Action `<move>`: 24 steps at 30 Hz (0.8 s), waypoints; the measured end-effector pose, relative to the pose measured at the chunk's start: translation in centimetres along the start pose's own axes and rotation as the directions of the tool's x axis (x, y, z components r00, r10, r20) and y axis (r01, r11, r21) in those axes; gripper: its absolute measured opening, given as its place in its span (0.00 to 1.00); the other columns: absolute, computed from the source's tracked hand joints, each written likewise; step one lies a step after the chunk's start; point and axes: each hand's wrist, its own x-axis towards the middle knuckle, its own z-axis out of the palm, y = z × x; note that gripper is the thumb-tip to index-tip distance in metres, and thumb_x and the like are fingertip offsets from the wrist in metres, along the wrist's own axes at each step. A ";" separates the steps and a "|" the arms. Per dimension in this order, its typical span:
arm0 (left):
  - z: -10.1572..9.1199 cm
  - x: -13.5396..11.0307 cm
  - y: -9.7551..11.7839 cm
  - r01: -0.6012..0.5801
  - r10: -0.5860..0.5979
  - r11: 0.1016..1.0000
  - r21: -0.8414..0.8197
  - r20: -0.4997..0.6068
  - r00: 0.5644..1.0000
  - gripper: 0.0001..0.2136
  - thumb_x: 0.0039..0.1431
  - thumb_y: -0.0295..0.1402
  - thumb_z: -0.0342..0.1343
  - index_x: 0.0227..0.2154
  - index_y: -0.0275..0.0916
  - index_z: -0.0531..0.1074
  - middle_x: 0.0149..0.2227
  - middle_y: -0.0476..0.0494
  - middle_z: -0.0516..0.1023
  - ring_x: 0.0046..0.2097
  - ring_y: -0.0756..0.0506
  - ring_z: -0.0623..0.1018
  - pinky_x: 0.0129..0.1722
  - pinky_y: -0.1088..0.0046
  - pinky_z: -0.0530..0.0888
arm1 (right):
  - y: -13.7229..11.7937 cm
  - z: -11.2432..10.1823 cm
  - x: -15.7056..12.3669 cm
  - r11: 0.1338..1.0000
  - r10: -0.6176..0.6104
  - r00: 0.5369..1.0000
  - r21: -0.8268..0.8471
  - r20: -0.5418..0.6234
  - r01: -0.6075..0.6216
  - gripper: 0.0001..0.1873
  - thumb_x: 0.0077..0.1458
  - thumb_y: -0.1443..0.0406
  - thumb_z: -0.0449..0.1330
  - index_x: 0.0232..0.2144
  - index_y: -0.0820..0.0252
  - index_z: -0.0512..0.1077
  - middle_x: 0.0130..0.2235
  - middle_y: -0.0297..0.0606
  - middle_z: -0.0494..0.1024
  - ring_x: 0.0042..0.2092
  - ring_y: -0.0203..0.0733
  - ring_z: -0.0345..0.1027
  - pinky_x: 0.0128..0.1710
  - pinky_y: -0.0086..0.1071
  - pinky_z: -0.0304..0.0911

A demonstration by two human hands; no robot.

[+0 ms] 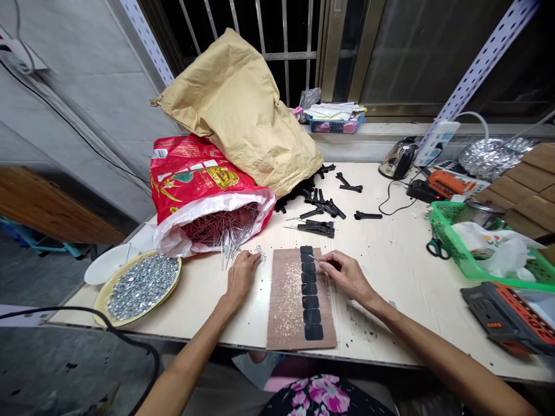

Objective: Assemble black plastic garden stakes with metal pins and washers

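Observation:
My right hand [346,275] pinches a thin metal rod [315,259], its tip over the upper end of a column of black rounded-square pieces [310,301]. These lie on a brown board [281,332] sprinkled with pale specks. Left of the board, my left hand [243,274] rests on the table with its fingers drawn together, beside a small pile of tiny shiny bits [261,254]. Whatever those fingertips may hold is too small to make out. Just behind this hand, long silvery pins [228,245] spill from a red bag [191,179] full of reddish-brown sticks.
A yellow bowl [178,282] of small silvery pieces stands at the left. Black plastic parts [318,228] lie behind the board, under a large tan sack [243,104]. At the right are scissors [437,247], a green basket [453,248], a battery pack [507,318] and a kettle [396,159].

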 end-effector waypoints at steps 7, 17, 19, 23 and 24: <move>0.0 -0.5 0.3 -0.006 0.006 1.000 -0.011 -0.040 0.999 0.14 0.64 0.35 0.43 0.37 0.36 0.74 0.35 0.41 0.70 0.37 0.44 0.71 0.36 0.69 0.69 | 0.1 0.8 -0.3 1.000 -0.001 1.000 -0.001 0.016 0.001 0.09 0.58 0.61 0.56 0.34 0.60 0.73 0.34 0.37 0.75 0.34 0.38 0.69 0.33 0.31 0.63; -1.7 -0.2 2.0 0.227 -0.266 0.843 -0.488 -0.011 0.964 0.08 0.55 0.36 0.54 0.28 0.37 0.72 0.30 0.43 0.72 0.34 0.44 0.72 0.34 0.69 0.69 | -2.6 2.1 0.3 0.964 -0.249 0.968 -0.108 -0.035 0.243 0.08 0.59 0.66 0.56 0.38 0.58 0.74 0.35 0.37 0.72 0.38 0.38 0.68 0.39 0.31 0.63; -2.6 -0.2 3.4 0.385 -0.391 0.480 -0.788 0.200 0.898 0.11 0.50 0.40 0.59 0.28 0.36 0.72 0.26 0.47 0.72 0.28 0.48 0.71 0.27 0.73 0.68 | -3.3 2.7 0.5 0.945 -0.302 0.953 -0.135 -0.012 0.297 0.08 0.60 0.66 0.55 0.40 0.58 0.74 0.35 0.37 0.72 0.37 0.37 0.68 0.38 0.30 0.64; -4.4 -0.4 6.9 0.490 -0.320 -0.142 -0.860 0.508 0.799 0.17 0.37 0.37 0.69 0.29 0.33 0.73 0.27 0.48 0.74 0.25 0.54 0.71 0.24 0.79 0.69 | -4.4 3.8 0.9 0.881 -0.397 0.917 -0.263 0.040 0.393 0.11 0.62 0.66 0.53 0.43 0.58 0.73 0.36 0.37 0.72 0.37 0.35 0.67 0.37 0.27 0.63; -4.7 -0.4 7.7 0.470 -0.341 -0.171 -0.866 0.500 0.796 0.18 0.36 0.36 0.70 0.29 0.33 0.73 0.27 0.48 0.75 0.25 0.54 0.72 0.25 0.79 0.71 | -4.5 4.0 0.9 0.861 -0.411 0.911 -0.307 0.048 0.405 0.11 0.62 0.66 0.53 0.43 0.58 0.73 0.36 0.37 0.71 0.37 0.35 0.67 0.37 0.27 0.63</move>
